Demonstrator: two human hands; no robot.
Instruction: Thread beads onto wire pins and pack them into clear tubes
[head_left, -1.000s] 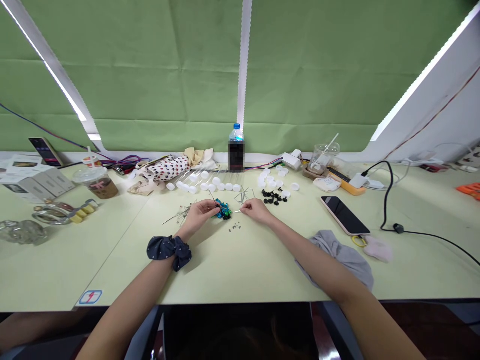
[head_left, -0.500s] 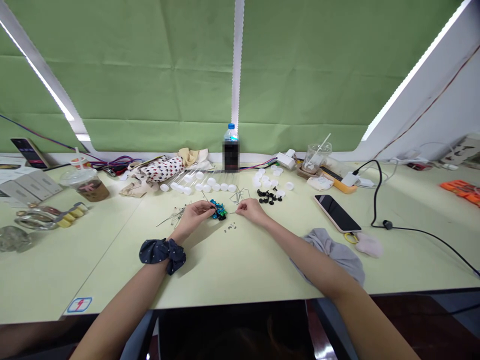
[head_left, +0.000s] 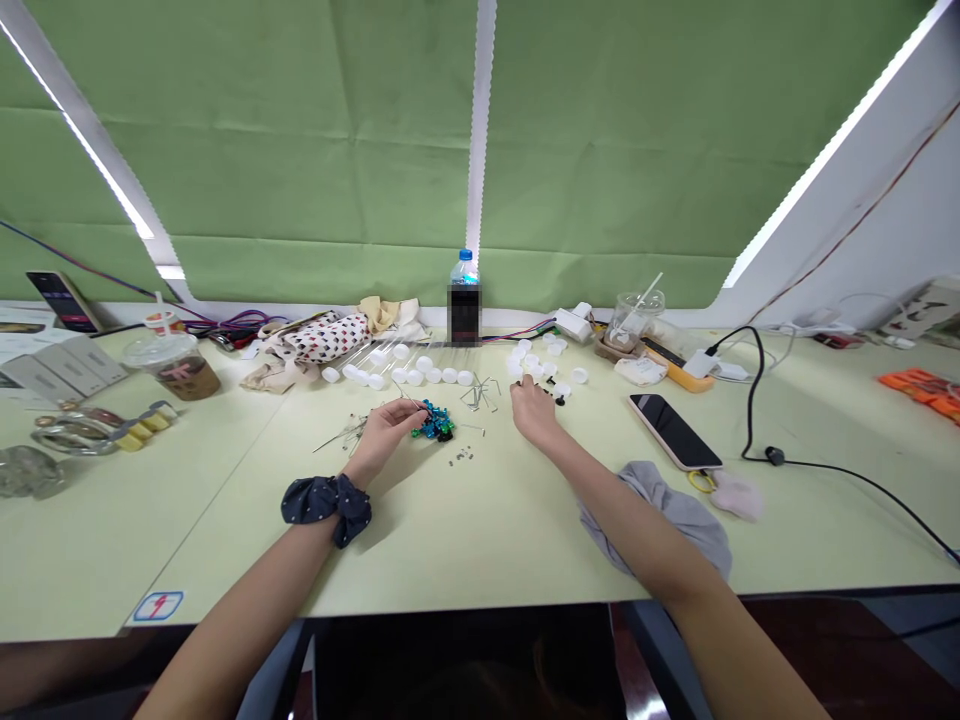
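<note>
My left hand [head_left: 388,432] is closed in a pinch, with a thin metal rod [head_left: 405,393] slanting up from its fingers. Right beside its fingertips lies a pile of small blue, green and black parts [head_left: 436,421]. My right hand [head_left: 534,408] reaches down over the small black knobs [head_left: 559,401], mostly covering them; its fingertips are hidden, so I cannot see what they touch. Between the hands are bent metal wires [head_left: 480,393], a single thin pin [head_left: 474,429] and tiny metal bits [head_left: 462,456]. More thin metal rods [head_left: 346,434] lie left of my left hand.
White round caps [head_left: 531,358] sit behind my right hand, and clear tubes with white caps [head_left: 397,376] lie at the back. A water bottle [head_left: 465,315] stands by the wall. To the right are a phone [head_left: 675,430], a grey cloth [head_left: 675,510] and a black cable [head_left: 847,460].
My right hand has moved right and away from me, from beside the bent wires to the black knobs. A thin pin now lies where it was. My left hand has barely moved.
</note>
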